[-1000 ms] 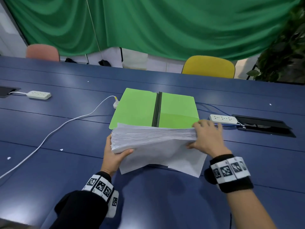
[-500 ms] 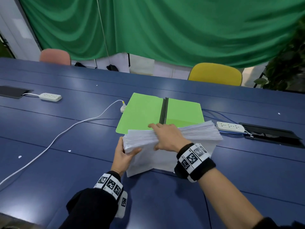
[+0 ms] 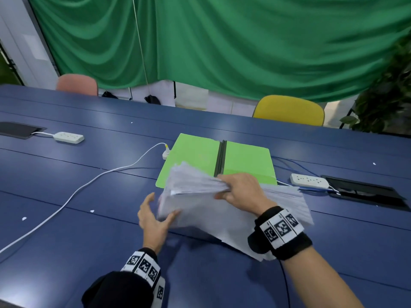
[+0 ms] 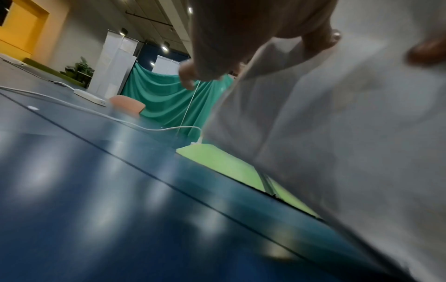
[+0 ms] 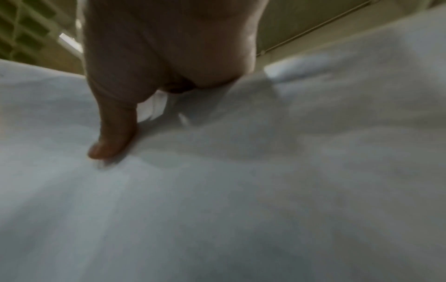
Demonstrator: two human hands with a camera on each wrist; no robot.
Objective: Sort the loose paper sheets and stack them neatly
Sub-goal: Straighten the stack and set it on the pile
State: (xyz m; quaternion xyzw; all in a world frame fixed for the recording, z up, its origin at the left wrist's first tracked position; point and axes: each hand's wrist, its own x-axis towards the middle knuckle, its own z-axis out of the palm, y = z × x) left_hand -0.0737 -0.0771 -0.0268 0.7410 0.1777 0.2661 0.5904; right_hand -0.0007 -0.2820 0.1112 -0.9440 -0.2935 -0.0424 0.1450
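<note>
Right hand [image 3: 241,190] pinches top wad of paper sheets [image 3: 195,183], lifted to split pile | left hand [image 3: 153,216] spread, thumb steadying lower sheets' corner | pile on blue surface [image 3: 89,241], overlapping green folder [image 3: 195,154], likely its destination.

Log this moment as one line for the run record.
right hand grips paper stack, far edge lifted | left hand open at stack's left corner | green folder open behind | stacking not yet done

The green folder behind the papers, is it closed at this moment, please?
No, the green folder lies open flat on the blue table, both covers spread to either side of its dark spine.
</note>
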